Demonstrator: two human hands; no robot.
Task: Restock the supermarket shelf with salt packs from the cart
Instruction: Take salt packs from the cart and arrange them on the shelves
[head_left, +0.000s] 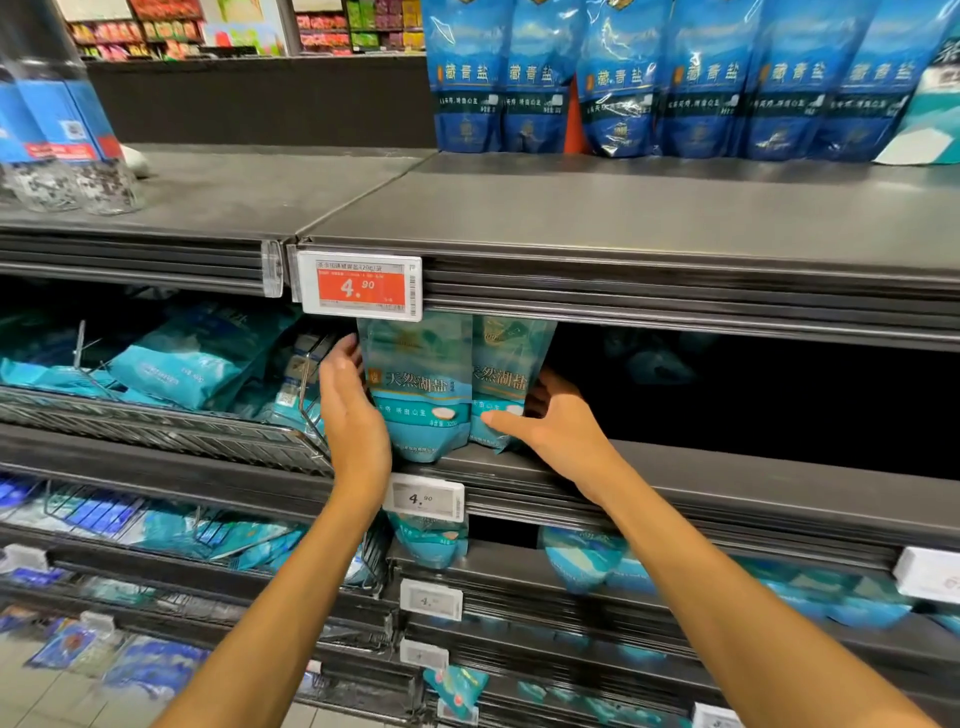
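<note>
Two teal salt packs (415, 395) stand upright on the shelf (675, 483); left hand (348, 410) flat against the left pack, right hand (561, 421) grasping the right pack (501, 379).

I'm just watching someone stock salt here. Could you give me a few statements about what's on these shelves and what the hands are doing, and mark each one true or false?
1. Two teal salt packs stand upright side by side on the shelf between the hands. True.
2. The left hand rests flat against the left pack's side. True.
3. The price tag above the packs has a green panel. False: its panel is red and reads 4.90.
4. The top shelf carries a row of dark blue packs. True.
5. The shelf space to the right of the right hand is packed full. False: it looks dark and mostly bare.
</note>
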